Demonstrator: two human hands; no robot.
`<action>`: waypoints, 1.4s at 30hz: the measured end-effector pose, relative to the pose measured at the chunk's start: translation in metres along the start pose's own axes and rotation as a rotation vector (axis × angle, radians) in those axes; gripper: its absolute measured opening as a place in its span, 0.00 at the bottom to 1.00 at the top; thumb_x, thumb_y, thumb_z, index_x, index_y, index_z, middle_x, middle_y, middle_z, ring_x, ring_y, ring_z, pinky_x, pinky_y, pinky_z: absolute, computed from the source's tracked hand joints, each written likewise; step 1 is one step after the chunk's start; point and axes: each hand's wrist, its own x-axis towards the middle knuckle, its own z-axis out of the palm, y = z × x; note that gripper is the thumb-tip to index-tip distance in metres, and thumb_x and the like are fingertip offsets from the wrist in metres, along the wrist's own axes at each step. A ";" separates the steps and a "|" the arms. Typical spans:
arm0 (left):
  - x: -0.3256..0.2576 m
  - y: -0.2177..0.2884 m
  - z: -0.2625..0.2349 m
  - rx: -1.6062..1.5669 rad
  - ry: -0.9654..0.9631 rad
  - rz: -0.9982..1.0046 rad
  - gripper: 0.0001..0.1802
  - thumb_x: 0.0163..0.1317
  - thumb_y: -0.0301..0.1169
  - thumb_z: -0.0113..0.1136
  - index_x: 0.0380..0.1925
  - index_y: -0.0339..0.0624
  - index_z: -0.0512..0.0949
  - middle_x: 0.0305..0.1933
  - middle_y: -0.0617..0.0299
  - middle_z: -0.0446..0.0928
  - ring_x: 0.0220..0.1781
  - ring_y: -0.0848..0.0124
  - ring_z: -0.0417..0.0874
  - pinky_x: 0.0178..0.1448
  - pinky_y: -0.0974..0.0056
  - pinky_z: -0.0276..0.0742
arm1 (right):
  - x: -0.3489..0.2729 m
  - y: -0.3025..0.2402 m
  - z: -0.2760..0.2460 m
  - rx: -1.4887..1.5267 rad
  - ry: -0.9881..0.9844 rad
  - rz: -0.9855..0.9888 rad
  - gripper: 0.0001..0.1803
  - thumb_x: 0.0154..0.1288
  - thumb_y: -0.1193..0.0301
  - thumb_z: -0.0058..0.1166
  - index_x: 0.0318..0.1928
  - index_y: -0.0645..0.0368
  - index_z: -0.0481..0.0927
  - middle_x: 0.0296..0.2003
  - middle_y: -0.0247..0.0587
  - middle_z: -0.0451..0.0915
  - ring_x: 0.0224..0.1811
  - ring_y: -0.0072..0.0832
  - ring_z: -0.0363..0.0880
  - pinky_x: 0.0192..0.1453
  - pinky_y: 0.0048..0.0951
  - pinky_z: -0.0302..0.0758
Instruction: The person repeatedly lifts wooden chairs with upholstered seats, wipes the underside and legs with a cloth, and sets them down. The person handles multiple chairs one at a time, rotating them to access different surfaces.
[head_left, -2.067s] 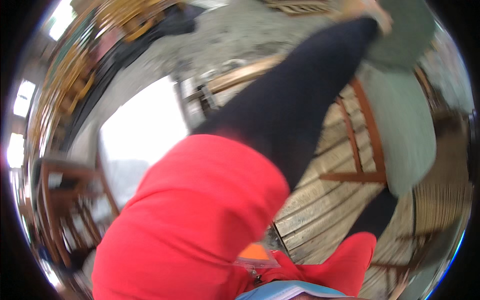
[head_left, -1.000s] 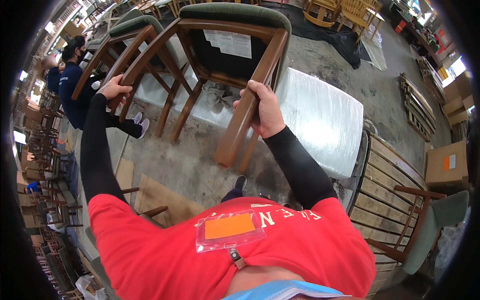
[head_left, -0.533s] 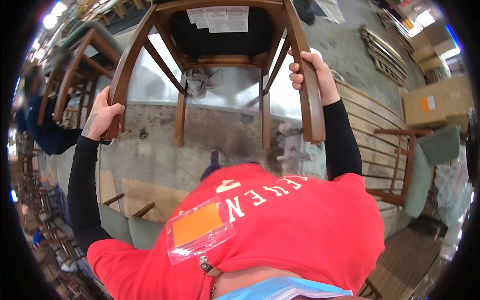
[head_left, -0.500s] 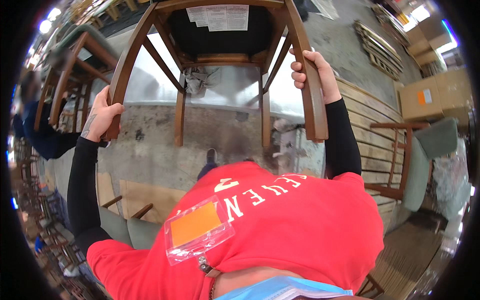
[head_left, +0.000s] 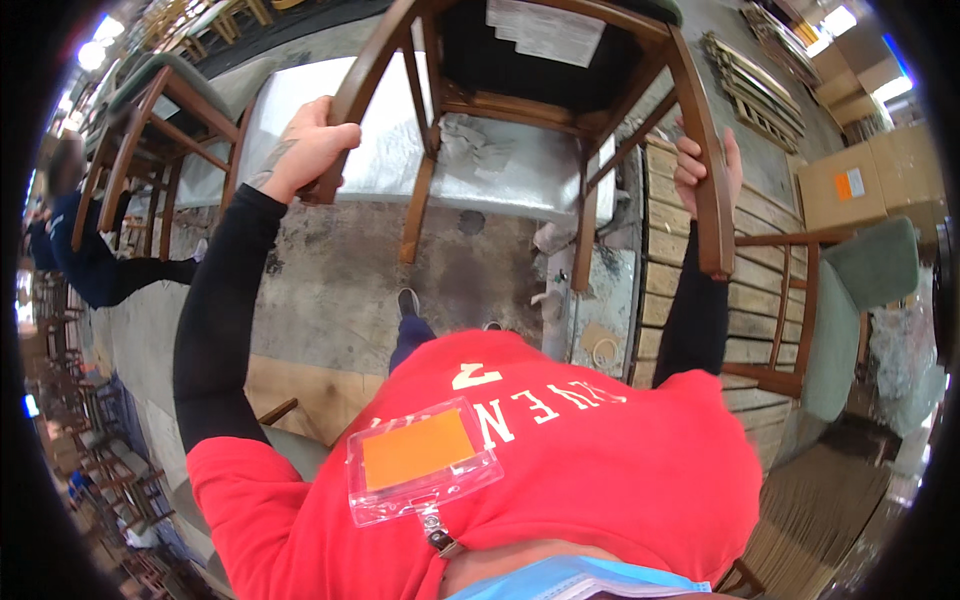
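Note:
A brown wooden chair (head_left: 540,80) is held up in front of me, tilted so its black underside with white paper labels faces me. My left hand (head_left: 308,145) is closed round the lower end of its left near leg, thumb on top. My right hand (head_left: 688,175) wraps the right near leg, with fingers on the inner side and thumb on the outer side. The chair's two other legs hang down between my hands, over the floor. Its top is mostly out of view.
A silvery-covered low surface (head_left: 500,175) with a crumpled grey cloth (head_left: 470,145) lies beyond. To the right are a slatted wooden pallet (head_left: 665,250), a green-seated chair (head_left: 850,310) and cardboard boxes (head_left: 850,190). At left, a crouching person (head_left: 90,250) is beside another chair (head_left: 165,110).
The chair has swung to the right and tilted, its right side now over the pallet. Both my hands moved right with it, the left one also upward, still gripping the legs.

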 end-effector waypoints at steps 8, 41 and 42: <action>0.009 0.009 0.010 -0.153 -0.066 -0.043 0.27 0.55 0.34 0.63 0.51 0.27 0.72 0.32 0.50 0.79 0.23 0.66 0.82 0.27 0.57 0.80 | 0.151 0.261 -0.096 -1.490 0.185 0.371 0.47 0.58 0.55 0.70 0.74 0.57 0.64 0.53 0.59 0.82 0.49 0.50 0.84 0.54 0.41 0.82; -0.135 -0.102 -0.187 -0.840 -0.289 1.635 0.16 0.73 0.36 0.56 0.27 0.36 0.77 0.32 0.50 0.79 0.31 0.52 0.82 0.40 0.49 0.76 | 0.136 0.498 0.149 -0.249 0.017 0.742 0.28 0.71 0.54 0.53 0.60 0.63 0.78 0.54 0.45 0.83 0.54 0.36 0.84 0.60 0.39 0.79; -0.133 -0.113 -0.192 -0.793 -0.262 1.623 0.15 0.73 0.36 0.57 0.31 0.35 0.79 0.34 0.49 0.80 0.34 0.52 0.83 0.44 0.49 0.77 | 0.153 0.510 0.165 -0.220 0.024 0.706 0.29 0.72 0.52 0.51 0.62 0.62 0.76 0.55 0.45 0.82 0.56 0.38 0.83 0.62 0.41 0.79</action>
